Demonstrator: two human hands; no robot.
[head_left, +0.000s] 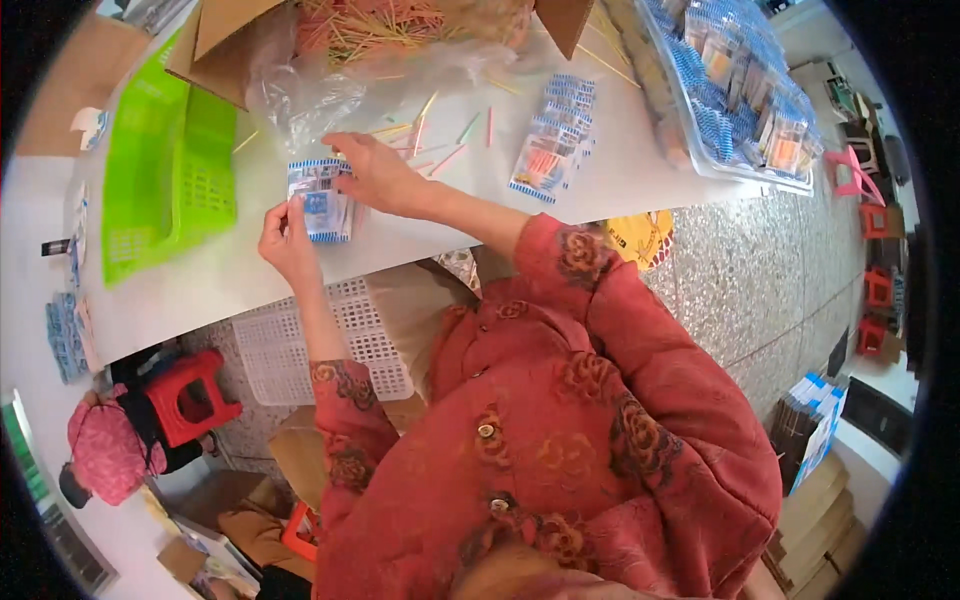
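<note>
A small clear plastic packet [326,218] with blue-and-white striped ends lies at the near part of the white table, between my hands. My left hand [288,246] pinches its left edge between thumb and fingers. My right hand [388,180] is curled over its upper right corner, with the thumb against the packet and the index finger reaching past the top end. What is inside the packet is hard to make out. To the right, several similar packets [545,158] lie overlapped in a row. Loose thin coloured sticks [448,161] are scattered just beyond my right hand.
An open cardboard box [228,28] with a plastic liner and many thin sticks stands at the back. A green basket [122,222] is at the left. On the right, a clear tray [690,120] holds many packets. A white crate [285,345] sits below the table edge; a person [115,450] sits farther left.
</note>
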